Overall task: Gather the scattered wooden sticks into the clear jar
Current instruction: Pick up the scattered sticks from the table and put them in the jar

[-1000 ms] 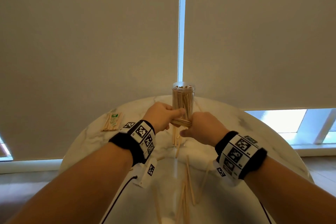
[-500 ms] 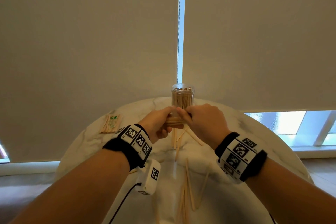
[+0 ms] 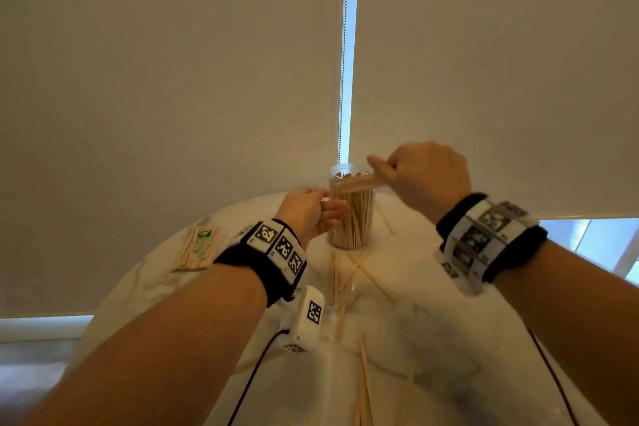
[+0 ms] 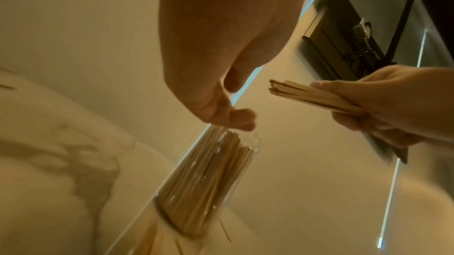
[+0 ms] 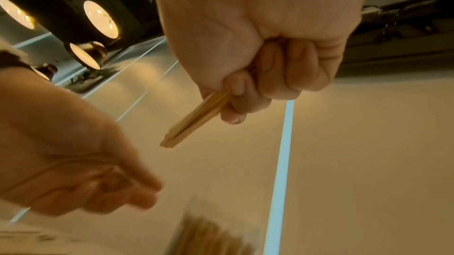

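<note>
A clear jar [image 3: 351,221], packed with upright wooden sticks, stands at the far middle of the round marble table [image 3: 449,322]. My right hand [image 3: 383,171] grips a small bundle of sticks [image 3: 356,183], which lies slanted just above the jar's mouth. The right wrist view shows my fingers curled round this bundle [image 5: 196,119]. My left hand [image 3: 328,209] is at the jar's left side with its fingers relaxed and holding nothing. In the left wrist view its fingertips [image 4: 242,119] hover by the rim of the jar [image 4: 203,181]. Several loose sticks [image 3: 345,273] lie on the table.
More loose sticks [image 3: 364,387] lie near the table's front edge. A flat packet of sticks [image 3: 198,247] lies at the far left. Closed roller blinds hang right behind the table. A white tagged box [image 3: 307,318] with a black cable hangs under my left wrist.
Both hands held the bundle low in front of the jar. My left hand has let go and stays beside the jar, while my right hand has lifted the bundle up to the jar's mouth.
</note>
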